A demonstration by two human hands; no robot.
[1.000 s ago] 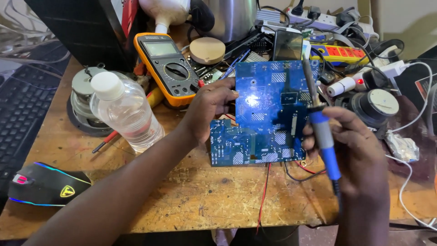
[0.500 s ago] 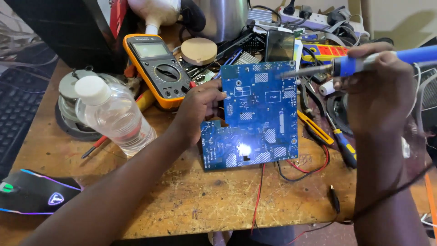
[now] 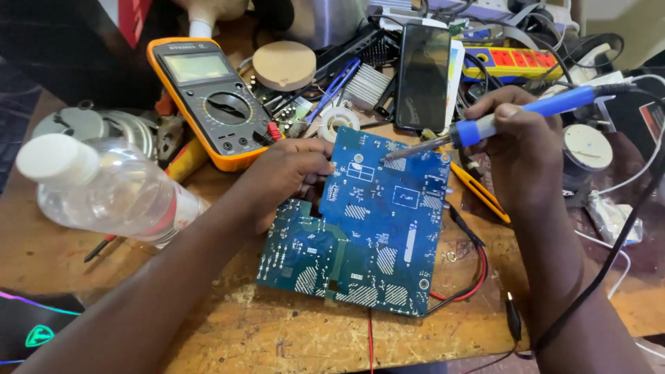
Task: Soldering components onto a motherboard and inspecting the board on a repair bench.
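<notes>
- A blue circuit board [image 3: 374, 221] is laid flat on the wooden surface [image 3: 291, 339], near its middle, with its solder side turned up.
- The board's upper left edge is pressed down by the left hand [image 3: 287, 173], whose fingers are curled over that edge in a loose grip.
- A soldering iron [image 3: 499, 121] with a blue handle is gripped by the right hand [image 3: 523, 149], the fingers being closed around the handle like a pen.
- The iron's metal tip is pointed leftward and is seen at the board's top edge; whether it touches the board cannot be told.
- An orange multimeter [image 3: 208, 97] is placed just beyond the left hand, at the upper left.
- A clear plastic bottle [image 3: 104, 190] with a white cap is seen tilted at the left, well apart from the board.
- A dark phone [image 3: 424, 76] is propped behind the board, near the iron's tip.
- Red and black wires [image 3: 471, 277] are looped beside the board's lower right corner.
- A yellow-handled tool [image 3: 481, 194] is lain just beside the board's right edge, under the right hand.
</notes>
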